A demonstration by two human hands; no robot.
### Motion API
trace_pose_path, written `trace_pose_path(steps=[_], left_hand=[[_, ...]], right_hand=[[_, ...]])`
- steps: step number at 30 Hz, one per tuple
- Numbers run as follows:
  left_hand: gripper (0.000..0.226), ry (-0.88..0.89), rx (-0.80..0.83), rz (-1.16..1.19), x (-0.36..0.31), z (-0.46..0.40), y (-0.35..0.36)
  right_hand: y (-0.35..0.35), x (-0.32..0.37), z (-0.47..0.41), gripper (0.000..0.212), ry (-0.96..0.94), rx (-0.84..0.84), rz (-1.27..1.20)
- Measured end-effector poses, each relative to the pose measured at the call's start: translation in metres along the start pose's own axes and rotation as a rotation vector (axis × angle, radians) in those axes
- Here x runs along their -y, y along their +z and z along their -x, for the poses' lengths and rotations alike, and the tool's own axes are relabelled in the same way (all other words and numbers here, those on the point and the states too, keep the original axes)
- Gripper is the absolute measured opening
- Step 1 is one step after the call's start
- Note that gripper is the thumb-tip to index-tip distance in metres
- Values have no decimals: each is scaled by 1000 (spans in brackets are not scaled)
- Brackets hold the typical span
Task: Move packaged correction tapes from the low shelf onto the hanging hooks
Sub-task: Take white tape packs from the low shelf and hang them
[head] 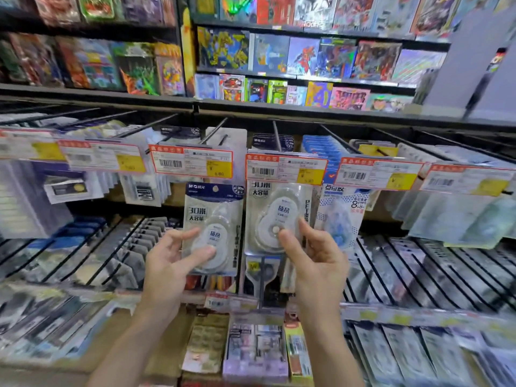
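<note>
- Correction tape pack point(213, 229), upright with its long axis vertical, navy "M&G" header on top, reads "30米 大容量"; left hand point(170, 263) pinches its lower part, thumb in front.
- Second pack point(277, 216) hangs upright under a price tag point(286, 169); right hand point(312, 258) pinches its bottom.
- Neighbouring tag point(192, 163) reads "6.80".
</note>
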State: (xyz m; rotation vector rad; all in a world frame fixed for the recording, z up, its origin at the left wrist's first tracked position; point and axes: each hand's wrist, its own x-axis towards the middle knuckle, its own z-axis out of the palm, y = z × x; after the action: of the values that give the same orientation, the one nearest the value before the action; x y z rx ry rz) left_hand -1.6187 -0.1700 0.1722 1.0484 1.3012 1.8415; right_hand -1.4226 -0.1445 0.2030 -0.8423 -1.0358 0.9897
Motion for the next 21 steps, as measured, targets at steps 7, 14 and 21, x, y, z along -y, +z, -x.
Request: trace_pose_path(steps=[7, 14, 21], left_hand=[[29, 21, 26, 31, 3, -7, -6], [38, 53, 36, 55, 3, -11, -12], [60, 32, 43, 81, 8, -12, -7]], right_hand=[[3, 3, 9, 26, -21, -46, 45], [-3, -6, 26, 28, 28, -76, 58], [7, 5, 14, 19, -66, -24, 33]])
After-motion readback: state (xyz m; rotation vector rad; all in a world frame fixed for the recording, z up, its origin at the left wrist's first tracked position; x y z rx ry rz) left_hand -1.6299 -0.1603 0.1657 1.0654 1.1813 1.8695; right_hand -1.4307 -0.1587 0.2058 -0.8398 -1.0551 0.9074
